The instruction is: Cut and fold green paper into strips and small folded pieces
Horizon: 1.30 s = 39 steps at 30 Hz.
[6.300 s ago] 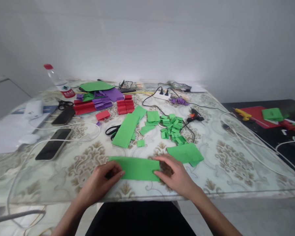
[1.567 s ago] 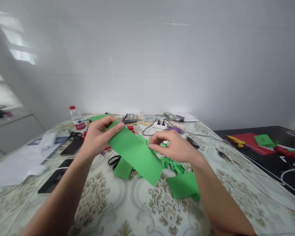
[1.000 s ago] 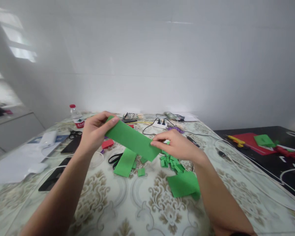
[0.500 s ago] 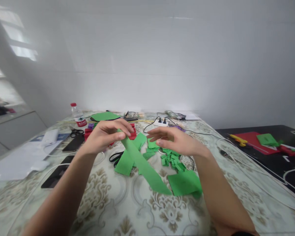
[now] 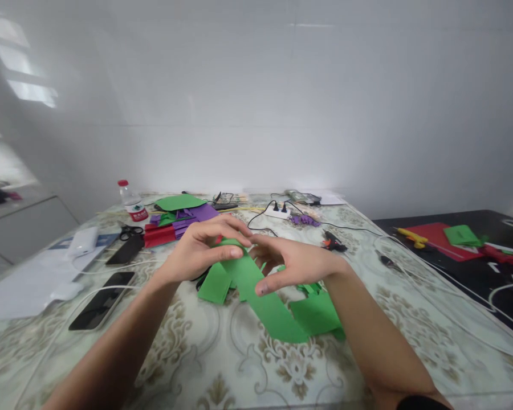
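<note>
My left hand (image 5: 211,245) pinches the upper end of a green paper strip (image 5: 277,319) between thumb and fingers. The strip slants down to the right, its lower end close to the tabletop. My right hand (image 5: 288,262) is curved with thumb and fingers apart beside the strip; its thumb overlaps the strip in view, and I cannot tell if they touch. Its fingertips are near those of my left hand. Behind the strip lie a folded green piece (image 5: 215,285) and, to the right, another green piece (image 5: 318,313). Small green cut pieces (image 5: 311,288) are mostly hidden by my right hand.
Left are a phone (image 5: 102,300), a second dark phone (image 5: 126,250), scissors (image 5: 130,232) and a bottle (image 5: 133,204). Red strips (image 5: 159,235) and purple sheets (image 5: 203,213) lie behind. A power strip (image 5: 277,211) and glue gun (image 5: 334,241) are at the back right; white cables cross both sides.
The green strip was on the table, then got lifted and held by both hands. My right hand let go of its edge, and the strip swung downward; now both hands are closer together.
</note>
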Each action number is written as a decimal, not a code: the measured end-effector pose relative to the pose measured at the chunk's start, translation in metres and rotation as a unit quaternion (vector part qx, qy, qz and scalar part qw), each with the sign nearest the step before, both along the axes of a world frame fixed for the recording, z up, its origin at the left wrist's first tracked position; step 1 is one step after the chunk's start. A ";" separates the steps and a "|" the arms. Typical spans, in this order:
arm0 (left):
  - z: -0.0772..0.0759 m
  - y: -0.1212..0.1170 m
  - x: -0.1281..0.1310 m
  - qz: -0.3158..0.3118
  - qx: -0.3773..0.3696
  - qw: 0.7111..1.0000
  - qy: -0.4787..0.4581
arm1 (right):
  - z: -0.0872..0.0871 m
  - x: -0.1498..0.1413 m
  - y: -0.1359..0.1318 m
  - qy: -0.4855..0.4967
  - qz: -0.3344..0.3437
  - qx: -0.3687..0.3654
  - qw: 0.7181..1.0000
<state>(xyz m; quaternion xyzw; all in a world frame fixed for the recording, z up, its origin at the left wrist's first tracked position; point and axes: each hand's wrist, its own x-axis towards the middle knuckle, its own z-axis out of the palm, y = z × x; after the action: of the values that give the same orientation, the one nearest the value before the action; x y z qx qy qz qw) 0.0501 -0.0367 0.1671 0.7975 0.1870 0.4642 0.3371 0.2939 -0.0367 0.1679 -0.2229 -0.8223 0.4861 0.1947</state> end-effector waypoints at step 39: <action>0.002 0.001 0.000 0.081 -0.058 0.989 0.105 | 0.002 -0.010 0.001 0.117 -0.235 0.122 0.957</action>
<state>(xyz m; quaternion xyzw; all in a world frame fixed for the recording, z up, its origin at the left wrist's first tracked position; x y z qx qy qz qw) 0.0504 -0.0352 0.1689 0.8031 0.3122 0.3922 0.3222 0.2837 -0.0359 0.1702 -0.3258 -0.7711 0.3456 0.4239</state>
